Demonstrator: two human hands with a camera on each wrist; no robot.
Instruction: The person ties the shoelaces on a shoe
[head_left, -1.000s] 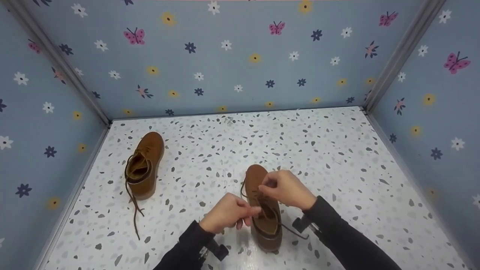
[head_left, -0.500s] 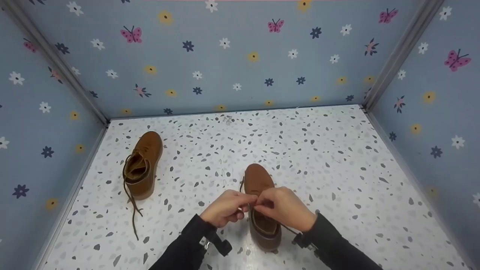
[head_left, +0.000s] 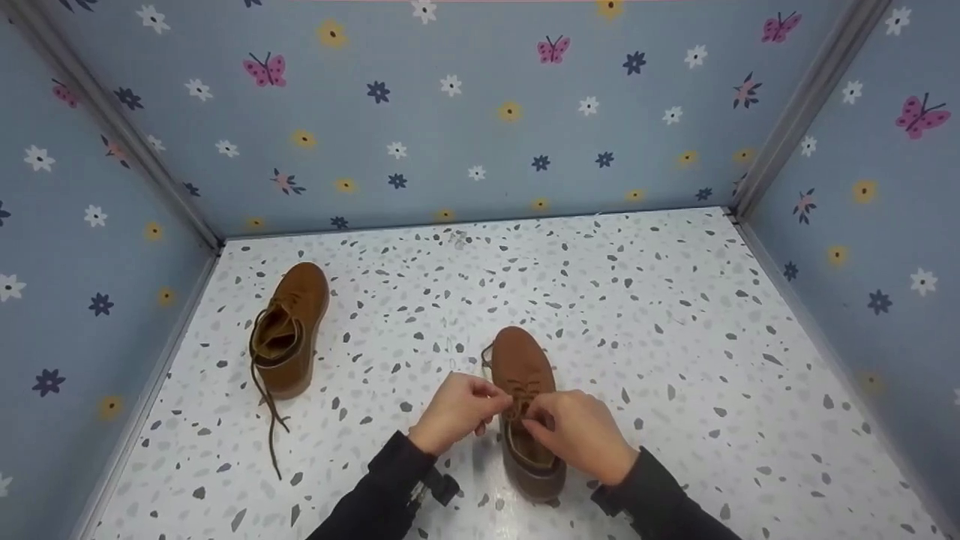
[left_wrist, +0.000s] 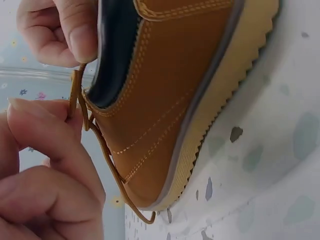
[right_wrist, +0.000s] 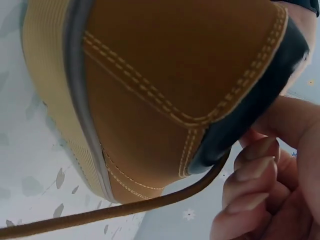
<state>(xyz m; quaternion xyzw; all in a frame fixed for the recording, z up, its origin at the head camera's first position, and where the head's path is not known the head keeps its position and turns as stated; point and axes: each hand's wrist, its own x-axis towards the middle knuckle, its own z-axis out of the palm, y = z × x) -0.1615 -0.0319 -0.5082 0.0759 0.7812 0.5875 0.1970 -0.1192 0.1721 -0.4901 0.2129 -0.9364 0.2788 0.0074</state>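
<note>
A brown lace-up shoe (head_left: 519, 360) stands on the floor before me, toe pointing away. Its thin brown lace (left_wrist: 107, 150) runs out from the top and hangs past the toe in the left wrist view. My left hand (head_left: 461, 409) pinches the lace between thumb and forefinger, left of the eyelets. Over the shoe's opening, my right hand (head_left: 581, 431) pinches another part of the lace close by. In the right wrist view, one lace end (right_wrist: 125, 209) trails along the shoe's side; the pinching fingertips there are partly hidden behind the dark padded collar (right_wrist: 250, 107).
A second brown shoe (head_left: 311, 322) stands at the left, its untied lace (head_left: 272, 435) trailing toward me on the speckled white floor (head_left: 420, 300). Blue flower-patterned panels (head_left: 465, 127) enclose the floor at the back and both sides.
My right hand has come back from the shoe's front toward its opening. My left hand has moved forward to the eyelets. The hands met over the laces and now stand slightly apart.
</note>
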